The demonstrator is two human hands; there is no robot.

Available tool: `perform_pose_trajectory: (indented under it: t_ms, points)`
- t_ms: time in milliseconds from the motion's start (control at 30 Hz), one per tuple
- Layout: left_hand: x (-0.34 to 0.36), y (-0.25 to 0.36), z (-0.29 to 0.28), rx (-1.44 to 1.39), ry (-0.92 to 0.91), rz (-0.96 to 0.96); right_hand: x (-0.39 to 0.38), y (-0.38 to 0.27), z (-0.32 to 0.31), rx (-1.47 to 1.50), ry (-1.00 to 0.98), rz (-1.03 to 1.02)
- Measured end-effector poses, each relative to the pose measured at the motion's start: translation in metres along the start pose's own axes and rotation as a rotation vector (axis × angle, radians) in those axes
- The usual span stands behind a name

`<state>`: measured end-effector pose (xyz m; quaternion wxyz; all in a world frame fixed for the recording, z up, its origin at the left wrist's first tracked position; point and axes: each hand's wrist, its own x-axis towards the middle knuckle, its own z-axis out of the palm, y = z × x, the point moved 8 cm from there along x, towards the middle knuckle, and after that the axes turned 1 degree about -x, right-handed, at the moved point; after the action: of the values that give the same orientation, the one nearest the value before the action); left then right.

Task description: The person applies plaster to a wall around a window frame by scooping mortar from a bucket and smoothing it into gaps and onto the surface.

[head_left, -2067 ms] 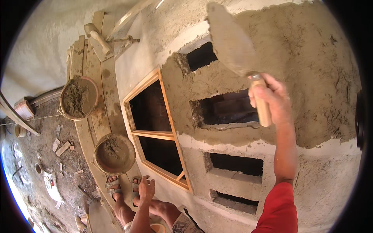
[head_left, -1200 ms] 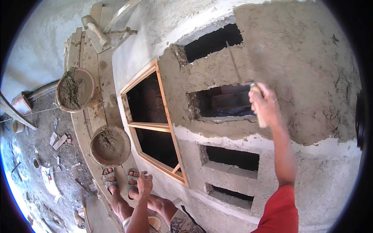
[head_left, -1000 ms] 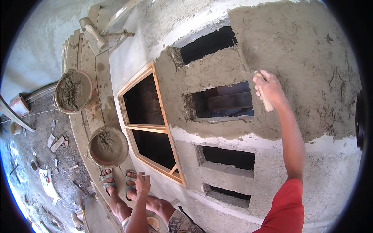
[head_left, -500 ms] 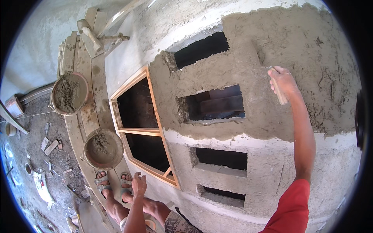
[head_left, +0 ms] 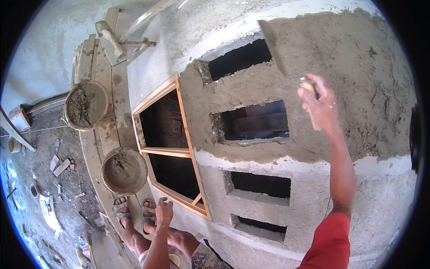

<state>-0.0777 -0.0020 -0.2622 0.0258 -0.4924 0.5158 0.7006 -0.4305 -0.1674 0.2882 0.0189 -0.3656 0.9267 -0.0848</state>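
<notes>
A: Where is the trowel held?
B: It is held in the right hand, whose fingers are wrapped around the wooden handle. The blade is seen nearly edge-on at the right end of the topmost opening; whether the wall is touched by it cannot be told.

A: And the left hand?
B: It is held low, near the window frame, with its fingers loosely curled and slightly apart.

A: Can any writing be read?
B: Marks are shown on a white sack on the ground, but they are too small to be made out.

A: How is the surface finished?
B: The upper part of the wall is coated with grey-brown mortar, roughly streaked at the right. The upper two openings are bordered by it; the lower two are set in paler, rough plaster.

A: What of the surroundings?
B: Two mortar-smeared buckets, an upper bucket and a lower bucket, are set on planks, where sandalled feet are also planted. A wooden-handled tool is laid at the far end. Below, the dirt ground is littered with broken pieces.
</notes>
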Motion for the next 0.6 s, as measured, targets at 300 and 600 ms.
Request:
perform_pose_trajectory:
  t_ms: [300,600]
  points:
    - [0.000,0.015,-0.005,-0.032,-0.001,0.026,0.049,0.087,0.020,0.394,-0.193,0.253]
    - [-0.006,-0.012,-0.002,-0.006,0.022,-0.075,-0.022,0.072,0.003,0.203,0.127,0.179]
